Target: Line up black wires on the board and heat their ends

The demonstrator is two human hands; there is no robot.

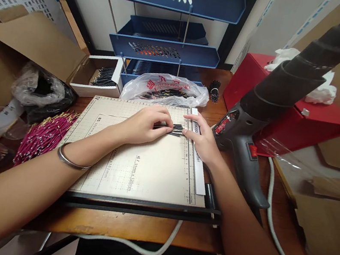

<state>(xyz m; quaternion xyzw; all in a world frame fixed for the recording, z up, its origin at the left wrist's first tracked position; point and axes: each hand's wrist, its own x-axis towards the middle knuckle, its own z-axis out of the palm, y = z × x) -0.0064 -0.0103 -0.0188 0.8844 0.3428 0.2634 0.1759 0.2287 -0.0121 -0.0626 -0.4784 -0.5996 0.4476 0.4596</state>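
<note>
A small bundle of thin black wire-like pieces (177, 129) lies across the top right of a cream paper cutter board (157, 164) printed with grid lines and sizes. My left hand (149, 125) is closed on the bundle, pinching it between thumb and fingers; part of it is hidden under the palm. At the bundle's right ends, the thumb of my right hand (202, 139) touches or nearly touches the tips. Its fingers are apart, with the index finger over the white ruler strip (197, 175) along the cutter's right side.
Purple wire-like pieces (46, 135) are heaped left of the board. Behind it are a white box (78, 77) of black pieces, a plastic bag (134, 89) and a blue rack (166, 50). A heat gun (245, 144) and red box (246, 81) stand right, beside a white cable (271, 196).
</note>
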